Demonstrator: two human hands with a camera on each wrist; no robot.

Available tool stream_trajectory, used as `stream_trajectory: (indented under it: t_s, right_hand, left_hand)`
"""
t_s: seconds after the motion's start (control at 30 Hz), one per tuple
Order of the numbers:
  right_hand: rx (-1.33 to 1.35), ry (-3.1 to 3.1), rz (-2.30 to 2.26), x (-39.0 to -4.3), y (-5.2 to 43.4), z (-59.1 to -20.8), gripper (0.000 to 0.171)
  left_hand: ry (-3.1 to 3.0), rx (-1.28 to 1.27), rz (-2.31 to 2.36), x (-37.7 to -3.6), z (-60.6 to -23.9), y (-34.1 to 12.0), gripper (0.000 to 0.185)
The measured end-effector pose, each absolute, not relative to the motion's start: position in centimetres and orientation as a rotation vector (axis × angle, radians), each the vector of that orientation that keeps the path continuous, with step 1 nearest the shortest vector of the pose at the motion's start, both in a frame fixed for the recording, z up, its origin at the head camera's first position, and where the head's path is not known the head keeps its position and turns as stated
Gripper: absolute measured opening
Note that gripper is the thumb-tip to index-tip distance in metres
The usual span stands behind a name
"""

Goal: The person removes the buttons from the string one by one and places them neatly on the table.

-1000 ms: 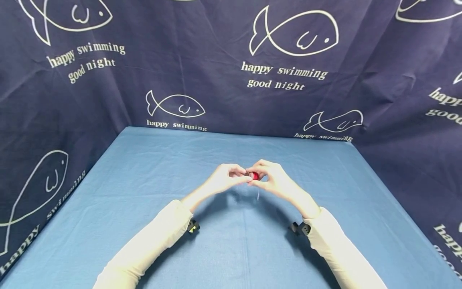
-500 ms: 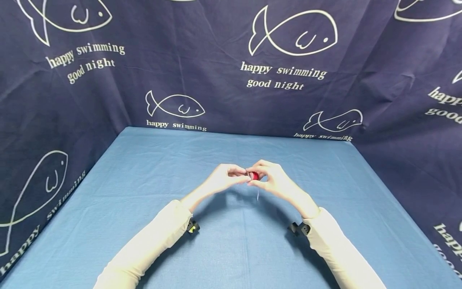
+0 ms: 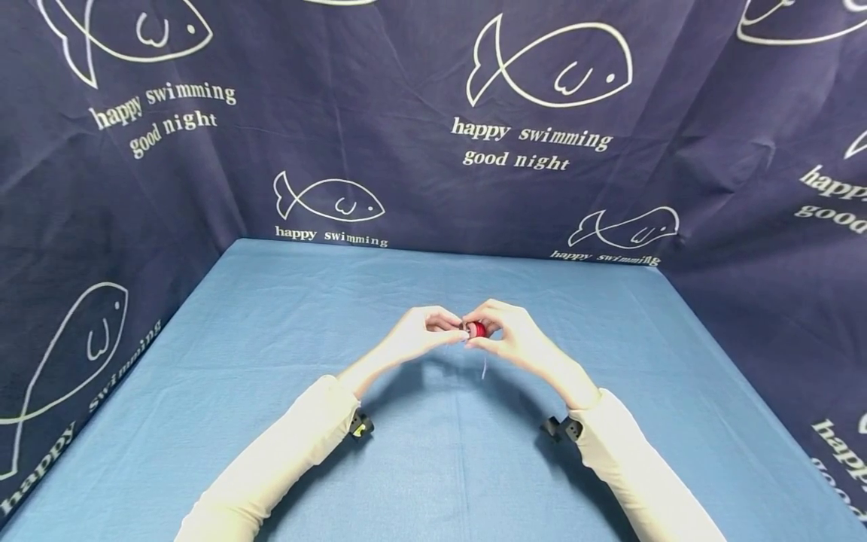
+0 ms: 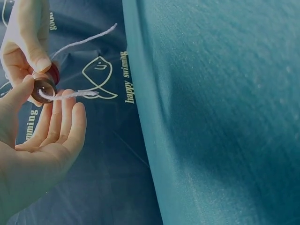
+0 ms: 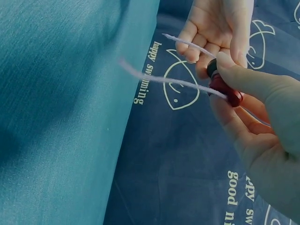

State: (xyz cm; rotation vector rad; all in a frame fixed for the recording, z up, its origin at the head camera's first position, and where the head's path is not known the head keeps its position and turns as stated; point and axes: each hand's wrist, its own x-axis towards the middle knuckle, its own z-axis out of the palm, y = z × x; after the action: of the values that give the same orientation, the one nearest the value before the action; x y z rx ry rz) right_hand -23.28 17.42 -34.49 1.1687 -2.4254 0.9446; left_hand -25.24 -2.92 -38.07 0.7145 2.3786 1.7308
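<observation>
Both hands meet over the middle of the table, fingertips close together, in the head view. My right hand pinches a small glossy red bead-like piece between thumb and fingers. My left hand pinches a dark round piece with a hole, which sits end to end against the red one. A pale lavender cord comes out of the red piece and trails loose. Out of the dark piece's hole sticks a cord end. The cord's path inside the pieces is hidden.
A blue cloth covers the table. Dark navy curtains with fish drawings and lettering stand behind it and at both sides. A small black device is at the left wrist, a similar black device at the right.
Both hands stay nearly in place, with slight finger movement around the two pieces. The hanging cord end below the right hand now reaches slightly lower.
</observation>
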Motion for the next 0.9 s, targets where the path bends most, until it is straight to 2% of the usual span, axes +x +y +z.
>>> stream_trajectory:
  t_s: [0.9]
  right_hand:
    - [1.137, -2.481, 0.95, -23.11, 17.24, -34.34, 0.033]
  left_hand:
    - [2.364, 0.709, 1.755, -25.24, -38.59, -3.22, 0.027]
